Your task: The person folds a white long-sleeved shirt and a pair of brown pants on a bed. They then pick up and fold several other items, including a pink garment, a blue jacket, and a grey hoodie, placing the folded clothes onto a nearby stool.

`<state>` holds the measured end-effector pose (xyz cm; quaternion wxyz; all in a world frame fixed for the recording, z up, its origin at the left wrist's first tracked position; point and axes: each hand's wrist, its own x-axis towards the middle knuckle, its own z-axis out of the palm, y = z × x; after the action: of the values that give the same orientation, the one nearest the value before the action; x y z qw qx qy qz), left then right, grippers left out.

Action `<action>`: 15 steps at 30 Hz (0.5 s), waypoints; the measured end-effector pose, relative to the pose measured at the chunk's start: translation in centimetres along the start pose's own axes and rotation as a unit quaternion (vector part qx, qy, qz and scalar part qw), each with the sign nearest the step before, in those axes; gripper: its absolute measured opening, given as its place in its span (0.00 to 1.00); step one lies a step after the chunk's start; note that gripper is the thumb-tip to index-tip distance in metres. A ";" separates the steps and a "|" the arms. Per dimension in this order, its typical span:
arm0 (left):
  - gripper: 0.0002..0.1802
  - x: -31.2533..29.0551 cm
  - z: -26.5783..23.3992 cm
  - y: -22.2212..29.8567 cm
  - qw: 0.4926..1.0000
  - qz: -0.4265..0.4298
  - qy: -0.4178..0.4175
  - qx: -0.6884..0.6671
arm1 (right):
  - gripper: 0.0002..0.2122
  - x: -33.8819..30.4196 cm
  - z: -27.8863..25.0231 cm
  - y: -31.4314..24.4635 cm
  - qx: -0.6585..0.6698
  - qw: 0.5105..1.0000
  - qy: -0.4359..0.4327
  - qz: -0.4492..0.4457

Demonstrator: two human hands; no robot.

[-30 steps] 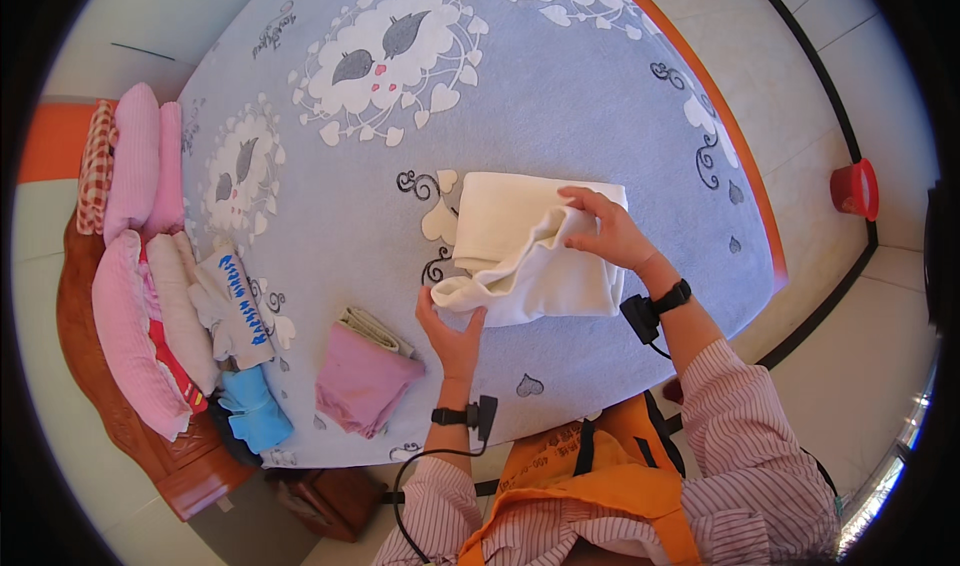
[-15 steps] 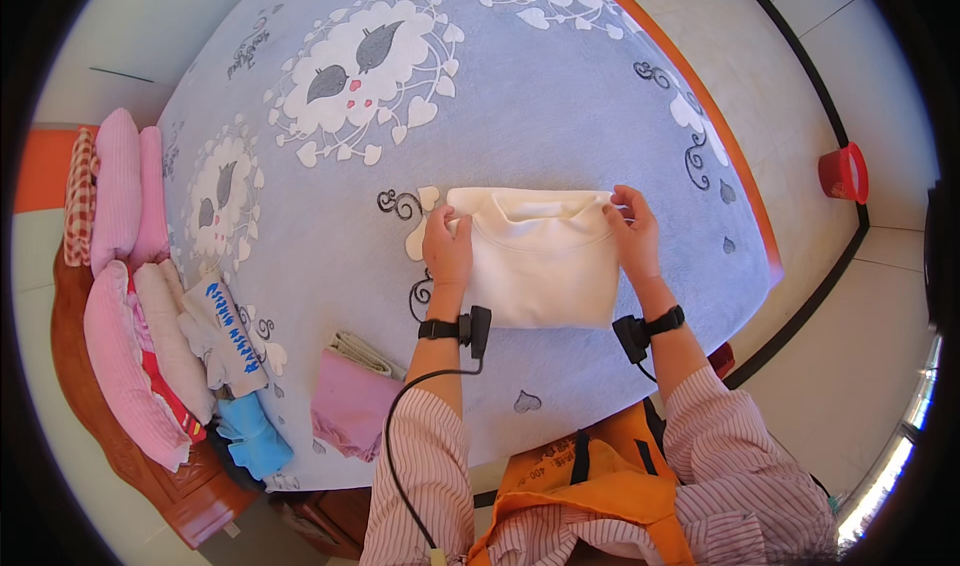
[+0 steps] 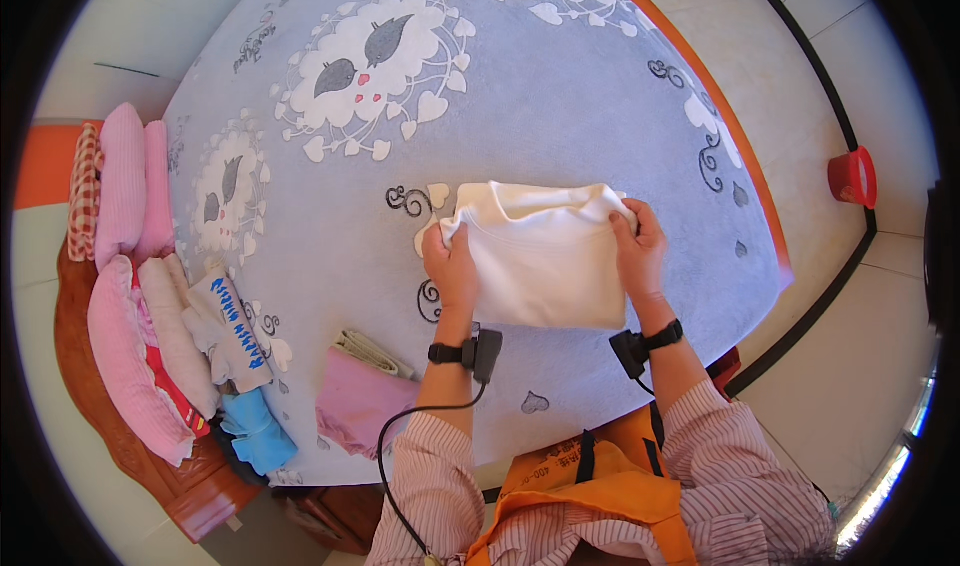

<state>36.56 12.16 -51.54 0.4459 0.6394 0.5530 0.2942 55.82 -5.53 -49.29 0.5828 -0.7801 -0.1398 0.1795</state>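
A folded white sweatshirt lies on the bed in front of me, its round neckline at the far edge. My left hand pinches its upper left corner between thumb and fingers. On the other side, my right hand grips the upper right corner the same way. The far edge is lifted a little, and the neck opening gapes between my hands. The lower part of the sweatshirt rests flat on the blue-grey bedspread.
Left of my forearm lie folded pink and olive cloths. Pink pillows, a grey garment with blue lettering and a blue cloth line the wooden headboard. A red bin stands on the floor at right.
Both hands have come slightly nearer to me with the sweatshirt's corners. The neckline edge is raised and opens wider. The whole view has shifted slightly.
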 end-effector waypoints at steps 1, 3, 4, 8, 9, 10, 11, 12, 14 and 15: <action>0.15 0.6 0.8 -0.5 0.999 0.028 0.037 0.012 | 0.09 0.6 0.3 0.0 -0.006 1.000 0.008 -0.005; 0.15 1.5 1.9 -2.2 0.990 0.061 0.045 0.119 | 0.10 1.4 1.5 2.1 -0.099 0.991 0.033 -0.081; 0.16 1.5 2.6 -2.0 0.982 0.074 0.039 0.172 | 0.10 1.5 1.6 2.4 -0.152 0.981 0.050 -0.113; 0.20 0.6 2.0 -0.8 0.995 -0.020 0.008 0.097 | 0.14 1.5 0.3 1.0 -0.144 0.986 0.009 -0.082; 0.23 0.5 1.3 -0.4 0.991 0.016 0.036 0.125 | 0.15 1.0 -0.1 -0.3 -0.186 0.973 0.012 -0.133; 0.26 -0.2 0.9 -0.2 0.986 0.051 0.058 0.151 | 0.16 0.2 -0.9 -1.5 -0.232 0.955 0.019 -0.181; 0.29 -0.8 0.5 0.2 0.977 0.085 0.080 0.176 | 0.17 -0.7 -1.3 -2.7 -0.234 0.952 0.002 -0.198; 0.31 -1.6 0.2 0.6 0.971 0.127 0.085 0.183 | 0.18 -1.7 -1.1 -3.9 -0.236 0.948 -0.015 -0.214; 0.37 -3.3 0.6 2.9 0.955 0.211 0.087 0.190 | 0.20 -3.4 -0.6 -4.6 -0.256 0.933 -0.053 -0.249; 0.39 -4.0 1.3 3.8 0.938 0.265 0.017 0.222 | 0.21 -4.2 0.1 -4.8 -0.267 0.922 -0.083 -0.268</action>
<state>38.53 8.03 -48.24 0.1888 0.8408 0.4219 0.2817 51.97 -5.89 -44.26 0.3654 -0.8225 -0.4344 0.0362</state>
